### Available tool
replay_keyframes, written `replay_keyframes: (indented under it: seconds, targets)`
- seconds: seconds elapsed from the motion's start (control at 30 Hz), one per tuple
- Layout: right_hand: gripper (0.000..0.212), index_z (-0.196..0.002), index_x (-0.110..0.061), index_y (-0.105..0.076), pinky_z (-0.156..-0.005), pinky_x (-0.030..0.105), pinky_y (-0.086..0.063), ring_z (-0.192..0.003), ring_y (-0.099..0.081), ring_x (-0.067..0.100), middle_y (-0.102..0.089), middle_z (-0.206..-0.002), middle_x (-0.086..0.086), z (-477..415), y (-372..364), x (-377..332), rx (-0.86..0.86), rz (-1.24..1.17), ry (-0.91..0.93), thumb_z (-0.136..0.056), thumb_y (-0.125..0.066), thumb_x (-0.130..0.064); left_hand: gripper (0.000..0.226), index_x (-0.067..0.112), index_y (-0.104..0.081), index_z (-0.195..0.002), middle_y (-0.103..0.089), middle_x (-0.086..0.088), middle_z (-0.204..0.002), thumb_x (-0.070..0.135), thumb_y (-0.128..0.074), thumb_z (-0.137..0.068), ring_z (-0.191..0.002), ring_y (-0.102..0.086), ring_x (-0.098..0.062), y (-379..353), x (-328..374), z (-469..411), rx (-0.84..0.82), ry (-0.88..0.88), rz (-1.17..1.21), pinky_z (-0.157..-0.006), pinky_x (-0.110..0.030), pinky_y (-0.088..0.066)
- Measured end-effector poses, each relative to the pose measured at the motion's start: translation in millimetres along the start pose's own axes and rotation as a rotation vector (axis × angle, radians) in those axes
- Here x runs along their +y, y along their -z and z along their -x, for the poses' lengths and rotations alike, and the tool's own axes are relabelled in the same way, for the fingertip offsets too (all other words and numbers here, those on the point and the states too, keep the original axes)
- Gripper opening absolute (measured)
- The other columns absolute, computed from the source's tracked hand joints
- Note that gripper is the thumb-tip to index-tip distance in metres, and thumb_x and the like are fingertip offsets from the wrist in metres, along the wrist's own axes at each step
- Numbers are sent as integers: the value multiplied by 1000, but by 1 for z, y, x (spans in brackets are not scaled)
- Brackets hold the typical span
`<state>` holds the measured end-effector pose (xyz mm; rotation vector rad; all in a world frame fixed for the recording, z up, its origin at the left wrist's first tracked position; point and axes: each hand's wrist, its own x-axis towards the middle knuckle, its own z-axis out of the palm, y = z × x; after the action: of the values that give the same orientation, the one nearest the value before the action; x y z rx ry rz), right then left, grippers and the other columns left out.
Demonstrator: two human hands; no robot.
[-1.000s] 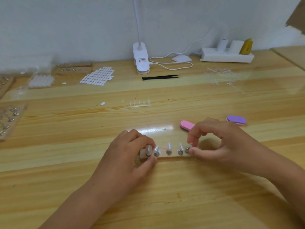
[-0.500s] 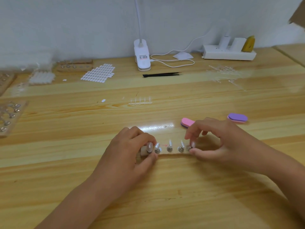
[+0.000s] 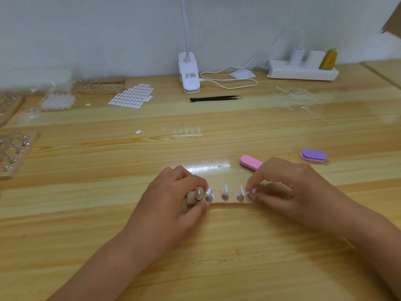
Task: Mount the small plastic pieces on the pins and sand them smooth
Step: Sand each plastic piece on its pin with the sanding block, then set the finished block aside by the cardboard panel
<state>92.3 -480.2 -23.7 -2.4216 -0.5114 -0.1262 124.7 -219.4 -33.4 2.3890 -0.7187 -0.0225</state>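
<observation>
Fingers of your right hand (image 3: pixel 288 192) still pinch the small clear plastic piece (image 3: pixel 253 190) at the three-o'clock end of the pale wooden pin block (image 3: pixel 217 199), which your left hand (image 3: pixel 173 198) grips: mounting looks nearly done.

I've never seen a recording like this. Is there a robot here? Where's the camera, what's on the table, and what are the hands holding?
There is no robot here. These are a person's two bare hands, filmed by one wide-angle camera worn on the head and looking down. The left hand holds the left end of a small wooden block. The block carries a row of metal pins with clear plastic pieces on them. The right hand pinches the plastic piece on the rightmost pin. Farther back on the wooden table lie a pink sanding block, a purple sanding block, black tweezers, a sheet of white stickers, a clip lamp and a power strip.
</observation>
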Motion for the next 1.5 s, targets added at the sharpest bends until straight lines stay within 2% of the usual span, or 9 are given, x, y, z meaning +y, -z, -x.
replay_keyframes:
  seconds: [0.2, 0.3, 0.47, 0.67, 0.77, 0.9, 1.0, 1.23, 1.5]
  targets:
    - [43, -119, -45, -59, -86, 10, -42, -107, -56, 0, -61, -105, -23, -1, 9, 3, -143, -47, -120, -79, -73, -50, 15, 40, -63, -97, -53, 23, -99, 31, -69, -86, -101, -50, -6, 2, 0, -1, -17, -27, 22, -77, -15, -38]
    - [27, -104, -36, -65, -83, 11, -37, -103, -47, -2, -56, -93, -23, 0, 10, 7, -165, 86, -75, -82, -77, -45, 11, 40, -60, -93, -53, 23, -102, 33, -66, -87, -98, -52, -5, 5, 5, -13, -18, -73, 61, -76, -12, -38]
    - [26, -85, -47, -58, -78, 15, -39, -94, -53, 7, -62, -88, -17, 6, 44, 19, -21, 21, -187, -80, -81, -37, 17, 44, -59, -94, -53, 24, -103, 34, -70, -85, -97, -52, 0, 0, 25, -60, -3, -127, 68, -76, -6, -35]
    - [28, -70, -38, -68, -65, 10, -41, -75, -58, -1, -67, -75, -21, 23, 106, 81, 354, 13, -532, -69, -91, -21, 59, 29, -41, -140, -40, 14, -133, 33, -67, -87, -118, -43, -4, -62, 87, -163, 64, -243, 15, -97, -10, -31]
    - [23, -64, -29, -69, -57, 13, -44, -63, -62, 1, -67, -61, -11, 27, 139, 134, 541, 26, -803, -70, -91, -25, 55, 21, -40, -143, -41, 4, -140, 36, -56, -92, -126, -41, -16, -109, 131, -204, -49, -338, -42, -105, -26, -34]
    - [36, -71, -2, -73, -68, 39, -52, -75, -67, 28, -71, -73, 14, 19, 183, 201, 630, 170, -1033, -78, -84, -36, 48, 14, -41, -141, -38, -4, -144, 32, -45, -97, -127, -38, -24, -169, 187, -257, -224, -392, -167, -105, -36, -33]
    - [44, -56, -11, -65, -51, 34, -38, -63, -58, 25, -61, -61, 9, 7, 206, 240, 647, 281, -1164, -83, -77, -43, 42, 12, -48, -135, -42, -7, -141, 28, -45, -96, -126, -38, -27, -201, 221, -292, -300, -389, -183, -104, -38, -31]
    - [30, -96, -10, -60, -68, 32, -40, -98, -66, 36, -68, -106, 14, -16, 217, 306, 695, 470, -1341, -94, -60, -39, 41, 21, -48, -131, -40, 0, -134, 35, -42, -93, -123, -34, -22, -247, 230, -325, -179, -382, -120, -103, -36, -26]
    - [37, -106, -8, -61, -69, 33, -37, -101, -66, 36, -68, -110, 13, -26, 218, 326, 725, 543, -1340, -98, -59, -44, 42, 23, -49, -131, -42, 2, -131, 37, -42, -92, -121, -35, -20, -253, 227, -327, -131, -401, -82, -101, -34, -26]
